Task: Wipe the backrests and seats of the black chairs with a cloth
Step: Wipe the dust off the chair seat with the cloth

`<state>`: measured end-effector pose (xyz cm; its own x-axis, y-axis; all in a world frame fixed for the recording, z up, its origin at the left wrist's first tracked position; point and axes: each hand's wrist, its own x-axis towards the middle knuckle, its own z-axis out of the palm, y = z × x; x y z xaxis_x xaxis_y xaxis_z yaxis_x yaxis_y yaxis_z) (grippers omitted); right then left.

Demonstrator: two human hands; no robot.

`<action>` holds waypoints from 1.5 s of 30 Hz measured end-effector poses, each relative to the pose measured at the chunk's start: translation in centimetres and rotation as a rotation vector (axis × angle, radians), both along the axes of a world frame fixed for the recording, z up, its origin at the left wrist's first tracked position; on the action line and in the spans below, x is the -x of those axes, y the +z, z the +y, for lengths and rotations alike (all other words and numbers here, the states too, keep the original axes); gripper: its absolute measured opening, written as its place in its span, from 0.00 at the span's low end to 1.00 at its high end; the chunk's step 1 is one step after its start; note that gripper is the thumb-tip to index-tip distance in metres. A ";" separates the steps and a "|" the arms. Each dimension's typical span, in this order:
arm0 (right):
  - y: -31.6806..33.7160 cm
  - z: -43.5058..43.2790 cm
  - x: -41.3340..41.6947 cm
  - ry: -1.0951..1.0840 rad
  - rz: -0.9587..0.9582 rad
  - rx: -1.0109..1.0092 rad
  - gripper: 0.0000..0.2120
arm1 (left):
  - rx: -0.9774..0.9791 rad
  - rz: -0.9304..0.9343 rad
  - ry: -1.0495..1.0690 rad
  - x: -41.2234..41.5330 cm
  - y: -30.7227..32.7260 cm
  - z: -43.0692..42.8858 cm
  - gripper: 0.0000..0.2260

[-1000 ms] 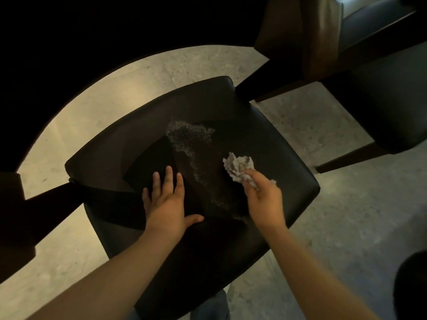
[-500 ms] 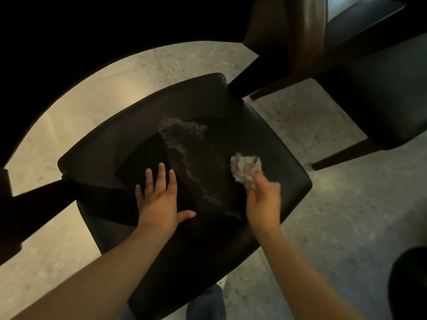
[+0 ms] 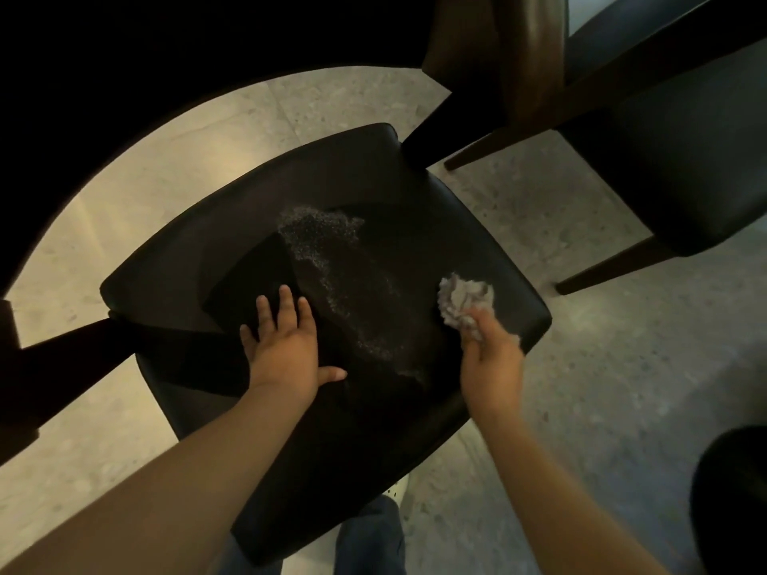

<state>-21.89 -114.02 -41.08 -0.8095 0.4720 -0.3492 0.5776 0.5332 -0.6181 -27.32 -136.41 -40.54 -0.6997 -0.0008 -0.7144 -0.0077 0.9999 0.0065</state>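
Cloth [image 3: 465,300] bunched in right-hand fingers [image 3: 477,325] — left fingers [image 3: 286,302] spread on seat [image 3: 373,193].

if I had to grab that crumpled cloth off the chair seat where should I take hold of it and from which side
Pinch the cloth at its near end, coming from the near right edge of the chair seat, as the right hand does. The far end fans into loose folds; the near end is bunched, so fingers can close round it.
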 end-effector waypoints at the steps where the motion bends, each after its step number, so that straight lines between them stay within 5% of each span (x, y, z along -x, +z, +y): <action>1: 0.2 -1.2 -1.2 0.045 0.009 0.020 0.15 | -0.001 0.004 -0.003 0.0 0.0 -0.1 0.51; 6: 2.1 -1.4 -2.7 0.078 0.055 0.173 0.13 | -0.006 -0.004 -0.005 0.0 -0.1 -0.3 0.52; 13: 1.2 5.2 2.1 -0.141 0.085 -0.013 0.16 | -0.018 0.057 -0.006 -0.7 -0.5 -0.5 0.51; 21: -0.3 -3.3 -5.4 -0.042 0.064 0.016 0.16 | 0.002 0.032 -0.019 -0.3 -0.1 -0.4 0.51; 24: 0.9 -2.3 -5.8 -0.062 0.095 0.169 0.14 | 0.002 0.020 -0.014 -0.2 0.0 -0.3 0.51; 30: 0.5 3.0 -2.0 -0.206 0.145 0.043 0.16 | -0.002 0.049 -0.011 -0.5 -0.4 -0.4 0.51; 39: -0.3 -6.4 -8.6 -0.166 0.122 0.104 0.17 | 0.000 0.046 -0.030 -0.3 -0.2 -0.4 0.52; 45: 2.0 -3.4 -7.8 -0.201 0.175 0.221 0.16 | -0.001 0.052 -0.032 -0.5 -0.2 -0.6 0.52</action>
<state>-14.04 -117.43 -39.10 -0.7645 0.5569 -0.3247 0.5325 0.2618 -0.8049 -26.86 -136.97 -40.78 -0.7358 0.0230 -0.6769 0.0250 0.9997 0.0068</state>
